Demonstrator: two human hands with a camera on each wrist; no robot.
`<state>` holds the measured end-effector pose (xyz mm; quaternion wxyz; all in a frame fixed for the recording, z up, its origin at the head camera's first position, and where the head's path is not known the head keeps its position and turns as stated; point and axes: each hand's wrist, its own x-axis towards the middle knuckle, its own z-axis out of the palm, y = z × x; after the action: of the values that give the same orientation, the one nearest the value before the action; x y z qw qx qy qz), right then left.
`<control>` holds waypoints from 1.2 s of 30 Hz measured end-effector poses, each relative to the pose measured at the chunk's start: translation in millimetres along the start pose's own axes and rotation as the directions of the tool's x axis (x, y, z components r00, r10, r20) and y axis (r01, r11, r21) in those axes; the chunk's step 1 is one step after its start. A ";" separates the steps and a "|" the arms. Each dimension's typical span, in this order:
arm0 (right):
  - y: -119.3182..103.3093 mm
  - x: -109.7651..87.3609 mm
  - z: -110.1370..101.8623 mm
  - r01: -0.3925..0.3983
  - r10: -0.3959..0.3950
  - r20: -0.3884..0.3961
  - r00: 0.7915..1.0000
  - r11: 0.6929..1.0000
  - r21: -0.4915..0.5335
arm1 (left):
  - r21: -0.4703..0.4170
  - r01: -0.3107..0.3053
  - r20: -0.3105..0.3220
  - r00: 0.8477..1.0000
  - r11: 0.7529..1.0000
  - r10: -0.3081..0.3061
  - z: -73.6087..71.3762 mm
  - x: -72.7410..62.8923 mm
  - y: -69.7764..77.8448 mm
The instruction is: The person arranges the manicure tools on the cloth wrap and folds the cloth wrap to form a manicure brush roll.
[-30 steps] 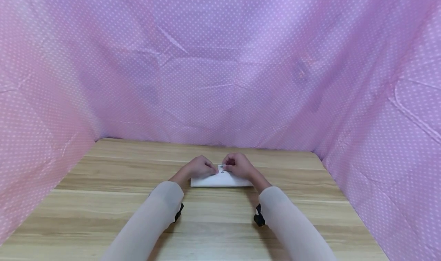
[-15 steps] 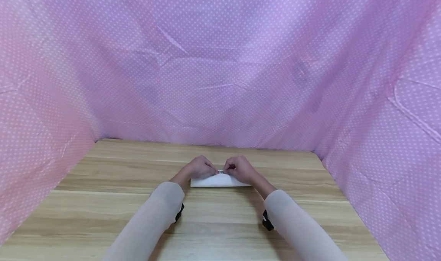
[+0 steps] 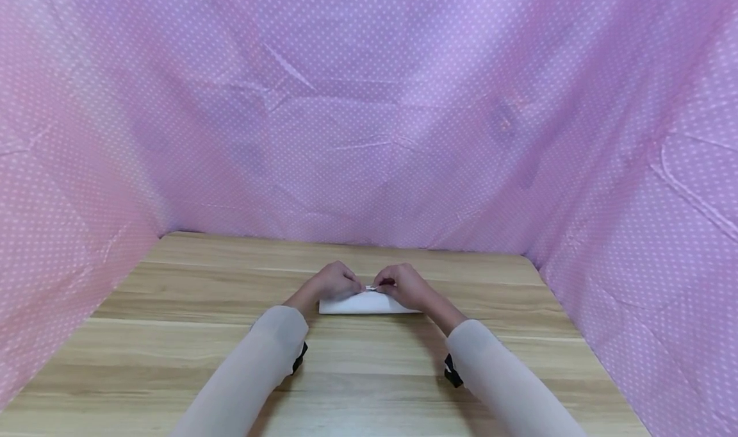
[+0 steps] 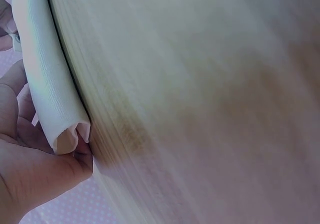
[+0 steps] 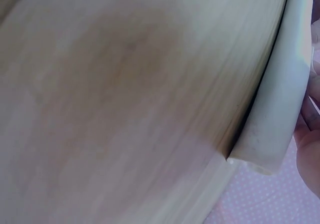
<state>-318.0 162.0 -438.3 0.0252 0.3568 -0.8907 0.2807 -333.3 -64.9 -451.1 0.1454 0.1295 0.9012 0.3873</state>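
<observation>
A white rolled case (image 3: 369, 304) lies crosswise on the table, its open rolled end (image 4: 67, 140) showing in the left wrist view. At its middle, on the far side, a small white snap tab (image 3: 371, 288) shows between the two hands. My left hand (image 3: 338, 281) grips the left part of the case from behind, with fingers curled against it. My right hand (image 3: 405, 286) pinches the tab between thumb and finger. In the right wrist view the case's other end (image 5: 255, 161) lies beside the right hand (image 5: 309, 154). Fingertips hide most of the tab and its snaps.
The wood-grain table (image 3: 369, 373) stretches around the case on all sides. Pink dotted cloth (image 3: 369, 168) hangs behind the table's far edge and along both sides. Black wrist straps (image 3: 452, 371) show under the pale sleeves.
The tab stood up with two dark snaps visible; it is now bent down toward the case. My right hand has shifted slightly nearer and right. The left hand has barely moved.
</observation>
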 end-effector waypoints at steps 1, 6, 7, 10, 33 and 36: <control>0.2 0.0 -0.4 0.001 -0.001 0.003 1.000 1.000 -0.004 | 0.004 0.000 -0.001 1.000 1.000 0.000 -0.1 0.0 0.1; 0.0 2.4 -2.0 -0.005 0.006 0.045 0.999 1.000 -0.012 | 0.005 -0.003 0.000 1.000 1.000 0.003 -2.0 -1.2 0.5; -0.1 3.0 -2.0 -0.008 0.008 0.053 0.999 1.000 -0.009 | 0.007 -0.003 -0.001 1.000 1.000 0.003 -2.3 -1.3 0.3; 0.1 4.4 -2.0 -0.022 0.022 0.072 0.997 1.000 0.004 | 0.008 -0.004 -0.002 1.000 1.000 0.004 -2.4 -1.2 -0.7; -0.6 9.6 -1.8 -0.230 0.200 0.157 0.967 0.951 0.207 | 0.030 -0.103 0.068 0.993 0.994 0.101 -6.6 -3.5 -3.6; 0.8 13.4 -2.8 -0.304 0.263 0.188 0.946 0.922 0.241 | 0.037 -0.121 0.064 0.991 0.992 0.119 -6.0 -2.3 -3.9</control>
<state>-328.9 155.7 -433.1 -0.1320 0.2442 -0.8864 0.3704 -333.8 -72.3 -449.7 0.1469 0.1983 0.8945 0.3728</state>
